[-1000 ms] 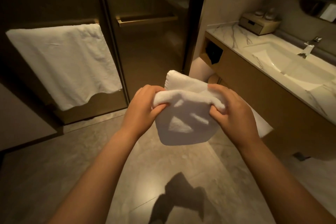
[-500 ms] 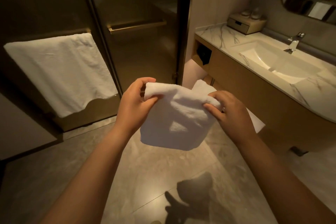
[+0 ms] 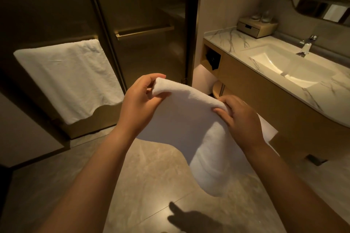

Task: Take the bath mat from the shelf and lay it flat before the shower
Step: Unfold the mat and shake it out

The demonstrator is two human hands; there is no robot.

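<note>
The white bath mat hangs in the air in front of me, partly unfolded, its lower part drooping toward the floor at the right. My left hand pinches its upper left corner. My right hand grips the top edge at the right, fingers curled over it. The glass shower door with a brass handle stands straight ahead, shut. The stone floor before it is bare.
A white towel hangs on a rail on the glass panel at the left. At the right runs a marble vanity with a sink, a tap and a small box. An open shelf sits under its left end.
The mat has unfolded: it was a bunched bundle between my hands, and now it hangs long and wide. My hands have drawn apart along its top edge.
</note>
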